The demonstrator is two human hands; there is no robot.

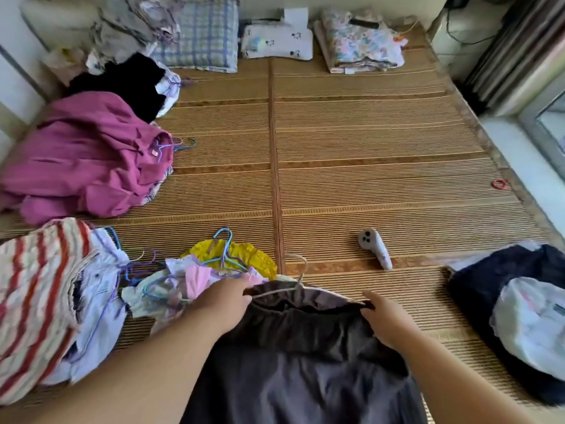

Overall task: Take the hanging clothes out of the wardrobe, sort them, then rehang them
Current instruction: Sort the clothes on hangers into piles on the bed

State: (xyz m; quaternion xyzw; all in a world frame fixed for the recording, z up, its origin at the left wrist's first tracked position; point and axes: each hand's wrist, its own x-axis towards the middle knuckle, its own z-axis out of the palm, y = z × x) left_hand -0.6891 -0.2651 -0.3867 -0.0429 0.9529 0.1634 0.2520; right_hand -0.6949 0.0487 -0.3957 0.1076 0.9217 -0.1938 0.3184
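1. the dark brown garment (293, 356) has a gathered elastic waist and hangs from a white wire hanger (301, 283), whose hook stands up above the waistband. the cloth looks soft and plain; whether it is a skirt or trousers i cannot tell.
2. it sits at the near edge of the bed, low in the middle of my view, with the waist towards the bed mat (367, 179) and the rest dropping out of frame below.
3. the left hand (226, 301) grips the left end of the waistband, fingers curled round cloth and hanger arm. the right hand (388, 319) pinches the right end the same way. the garment is stretched between them.
4. just left of the left hand lies a pastel heap (183, 286) with blue and purple hangers, touching a yellow piece (253, 255) behind it. further left is a red-striped pile (39, 295), then a magenta pile (85, 160) and a black one (128, 81).
5. to the right, a navy pile (495, 280) carries a white plastic bag (532, 319), well apart from the right hand.
6. a small grey-white gadget (376, 246) lies on the mat beyond the right hand. the mat's centre and far right are open up to the pillows (201, 35).
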